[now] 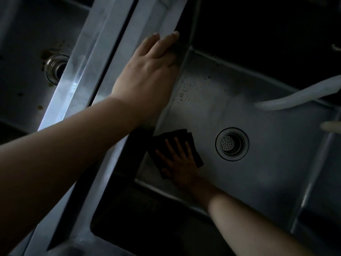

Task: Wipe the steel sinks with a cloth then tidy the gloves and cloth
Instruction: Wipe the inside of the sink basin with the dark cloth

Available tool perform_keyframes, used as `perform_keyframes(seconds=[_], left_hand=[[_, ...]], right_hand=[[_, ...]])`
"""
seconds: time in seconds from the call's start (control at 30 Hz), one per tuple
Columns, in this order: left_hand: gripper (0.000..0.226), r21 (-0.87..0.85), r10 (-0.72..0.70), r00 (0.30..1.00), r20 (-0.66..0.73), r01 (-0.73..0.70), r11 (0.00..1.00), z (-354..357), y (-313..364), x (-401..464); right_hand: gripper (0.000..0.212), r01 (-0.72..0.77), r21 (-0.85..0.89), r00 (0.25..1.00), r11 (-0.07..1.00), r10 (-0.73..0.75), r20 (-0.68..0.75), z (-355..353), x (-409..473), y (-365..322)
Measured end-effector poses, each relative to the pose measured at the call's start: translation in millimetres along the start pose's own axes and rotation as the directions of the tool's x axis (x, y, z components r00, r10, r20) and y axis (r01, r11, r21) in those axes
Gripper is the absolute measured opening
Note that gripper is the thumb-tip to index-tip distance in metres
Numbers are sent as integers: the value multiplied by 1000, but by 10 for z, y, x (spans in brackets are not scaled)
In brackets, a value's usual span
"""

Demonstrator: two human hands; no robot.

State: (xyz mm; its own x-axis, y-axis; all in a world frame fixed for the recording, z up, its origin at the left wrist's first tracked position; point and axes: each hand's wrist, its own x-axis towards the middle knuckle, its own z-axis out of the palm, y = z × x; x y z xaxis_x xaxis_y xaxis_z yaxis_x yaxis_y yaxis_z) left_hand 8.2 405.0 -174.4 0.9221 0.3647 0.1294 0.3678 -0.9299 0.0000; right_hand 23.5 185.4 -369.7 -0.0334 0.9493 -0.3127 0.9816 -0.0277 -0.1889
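A: Nearest us is our bare left forearm, reaching up to twelve o'clock, where our left hand (147, 71) lies on the steel divider rim (118, 58) between the basins, fingers straight and together, tips hooked just over the inner edge, holding nothing.

B: And our right hand (180, 163), at six o'clock from the left, presses the dark folded cloth (184, 141) flat on the floor of the right steel sink (258, 182), fingers spread and straight, not curled round it.

A: What could go wrong, we judge?

B: With only a flat palm on it, the cloth could bunch or slip out from under us. The brown specks (186, 89) at twelve o'clock from the cloth might be missed in this dim light. Swinging toward three o'clock, we could push crumbs into the round perforated drain strainer (231, 144).

A: And the left steel sink (22, 71) at nine o'clock shows rusty stains, not yet wiped.

B: Count: two sinks, two drains, one cloth, two hands, one pale curved hose (295, 97) at two o'clock. Gloves: none we can see.
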Motion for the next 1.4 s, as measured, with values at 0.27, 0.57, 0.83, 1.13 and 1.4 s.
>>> perform_keyframes(seconds=[0.27,0.57,0.83,1.13,1.4], left_hand=[[28,15,15,1000,-13,-15,1000,47,-19,10],[36,47,21,999,44,-23,999,34,-23,20],[26,76,48,999,9,-48,996,43,-19,20],[23,83,50,999,11,-51,995,13,21,5],[13,71,65,997,31,-67,995,-33,33,3]], right_hand=[[67,-311,113,949,944,314,-14,-247,1039,489],[68,-442,104,889,891,451,-87,-612,1840,1335],[64,-484,109,861,868,495,-119,-706,1674,1762],[64,-719,186,664,670,741,-102,-659,512,2241],[73,-865,209,470,456,882,25,-611,92,2114]])
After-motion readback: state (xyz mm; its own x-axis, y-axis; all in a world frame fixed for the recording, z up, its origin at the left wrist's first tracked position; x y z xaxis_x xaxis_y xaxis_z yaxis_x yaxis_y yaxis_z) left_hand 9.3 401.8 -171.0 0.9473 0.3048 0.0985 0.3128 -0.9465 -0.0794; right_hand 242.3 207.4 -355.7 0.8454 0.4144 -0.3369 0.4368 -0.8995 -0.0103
